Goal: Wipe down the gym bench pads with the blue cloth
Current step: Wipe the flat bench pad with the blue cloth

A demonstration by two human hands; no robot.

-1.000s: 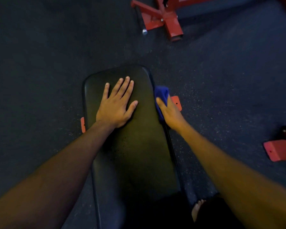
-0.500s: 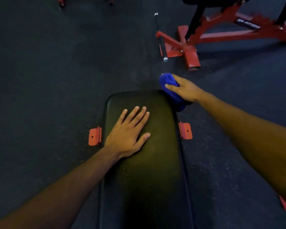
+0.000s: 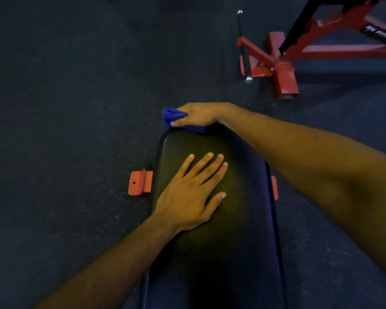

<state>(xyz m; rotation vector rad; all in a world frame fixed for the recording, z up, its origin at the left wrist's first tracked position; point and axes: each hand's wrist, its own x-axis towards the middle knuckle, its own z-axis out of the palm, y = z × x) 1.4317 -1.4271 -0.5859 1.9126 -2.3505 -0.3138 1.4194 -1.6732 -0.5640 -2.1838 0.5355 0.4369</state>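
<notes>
From the head camera, you look down on a dark rubber floor [image 3: 54, 108] with a black bench pad [image 3: 227, 230] running from the near edge up the middle. A red machine frame [image 3: 283, 70] stands far right, well apart from the pad, with a black bar [image 3: 243, 45] lying along its left side. 2 orange brackets stick out from under the pad: one on the left [image 3: 139, 182], one on the right [image 3: 274, 188] partly hidden by your right forearm, which crosses over the pad's right edge. Your left hand [image 3: 189, 195] lies flat on the pad, fingers straight and slightly spread, holding nothing. Your right hand [image 3: 198, 114] reaches to the pad's far end, fingers curled round the bunched blue cloth [image 3: 172, 115], pressing it against that far edge.
</notes>
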